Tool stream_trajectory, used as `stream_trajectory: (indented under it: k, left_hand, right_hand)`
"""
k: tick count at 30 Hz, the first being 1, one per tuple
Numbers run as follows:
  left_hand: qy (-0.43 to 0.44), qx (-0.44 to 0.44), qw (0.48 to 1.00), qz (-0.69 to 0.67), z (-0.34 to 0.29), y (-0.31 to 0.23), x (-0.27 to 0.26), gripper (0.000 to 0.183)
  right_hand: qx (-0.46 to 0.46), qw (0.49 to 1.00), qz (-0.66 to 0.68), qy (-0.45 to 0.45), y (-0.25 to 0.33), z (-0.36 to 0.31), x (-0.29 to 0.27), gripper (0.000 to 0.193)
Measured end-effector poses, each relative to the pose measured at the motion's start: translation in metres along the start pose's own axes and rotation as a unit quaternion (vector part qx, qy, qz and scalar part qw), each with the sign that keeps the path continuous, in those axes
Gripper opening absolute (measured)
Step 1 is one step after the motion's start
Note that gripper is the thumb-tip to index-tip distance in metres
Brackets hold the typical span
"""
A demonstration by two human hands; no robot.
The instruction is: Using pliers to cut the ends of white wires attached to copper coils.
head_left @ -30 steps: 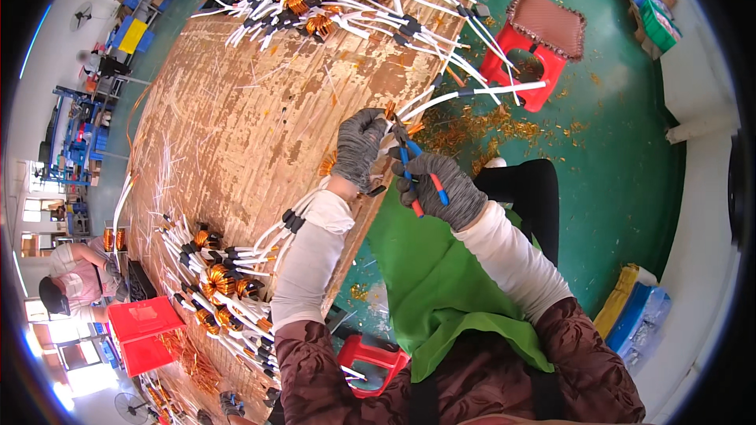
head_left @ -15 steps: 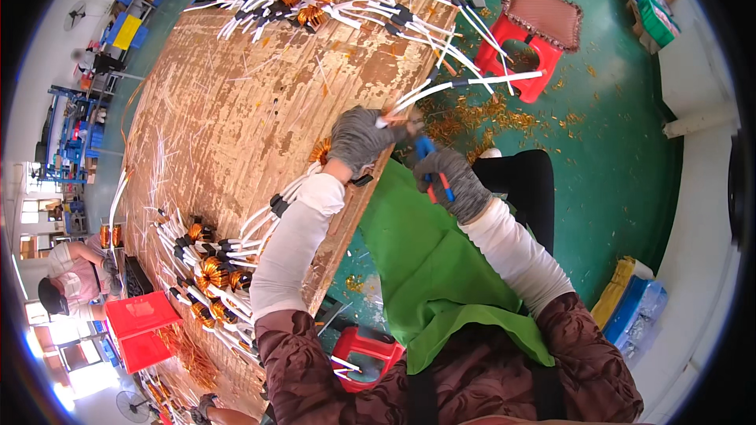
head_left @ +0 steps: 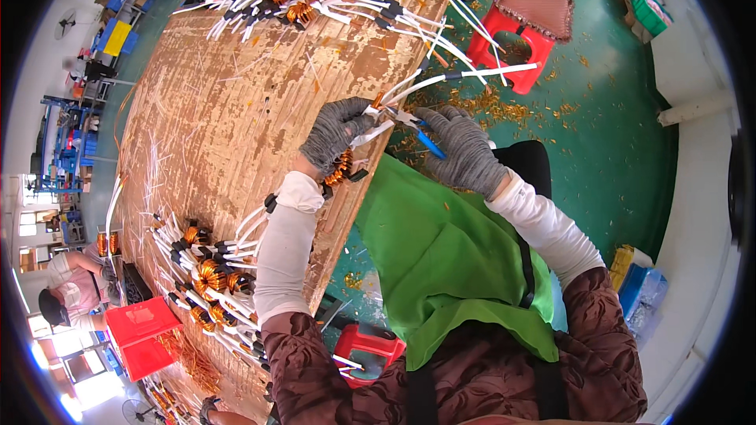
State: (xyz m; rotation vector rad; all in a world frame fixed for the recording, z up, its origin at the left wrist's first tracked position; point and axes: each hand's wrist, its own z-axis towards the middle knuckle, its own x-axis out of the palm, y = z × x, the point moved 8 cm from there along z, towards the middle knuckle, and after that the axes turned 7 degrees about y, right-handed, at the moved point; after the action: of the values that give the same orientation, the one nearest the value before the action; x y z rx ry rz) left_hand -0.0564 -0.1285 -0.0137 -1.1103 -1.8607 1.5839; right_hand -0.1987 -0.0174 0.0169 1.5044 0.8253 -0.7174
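My left hand, in a grey knit glove, is closed around the white-sleeved leads of a copper-wound ring coil at the table's right edge. Stripped copper ends show by its fingertips. In my right hand, also gloved, is a pair of pliers with blue handles; some fingers look loosely spread over them. The jaws point left and meet the leads beside my left fingertips. One long white lead sticks out past the edge. Exactly what the jaws grip is too small to tell.
Coils with white leads are heaped at the table's far end, more coils at near left. A red stool with a brown cushion stands right. Copper scraps litter the floor. Another person sits at left.
The pliers, blurred before, now show clearly with their jaws at the leads. My right hand has turned and its fingers have loosened. My left hand has shifted slightly left, uncovering more of the coil.
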Motion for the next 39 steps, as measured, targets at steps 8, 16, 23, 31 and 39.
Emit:
stream_trajectory:
  k: [8,16,23,31,39]
  left_hand:
    - [-0.062,0.044,0.995,0.066,-0.001,0.005,-0.005,0.027]
    - [-0.100,0.062,0.992,0.042,-0.001,0.011,-0.005,0.025]
    - [-0.174,0.077,0.974,0.122,-0.008,0.005,-0.001,0.027]
    - [-0.163,0.069,0.980,0.089,0.002,0.015,-0.009,0.019]
    - [-0.101,0.071,0.991,-0.055,0.011,0.017,-0.015,0.017]
  right_hand:
    - [0.006,1.000,-0.009,-0.013,0.003,0.009,0.013,0.063]
    - [0.029,0.998,-0.049,-0.020,0.012,0.010,0.006,0.063]
    - [-0.002,0.991,-0.127,-0.035,0.023,0.025,0.002,0.063]
    - [-0.052,0.963,-0.191,-0.184,0.039,0.024,0.002,0.053]
    - [0.088,0.535,0.834,0.102,0.026,0.018,0.088,0.035]
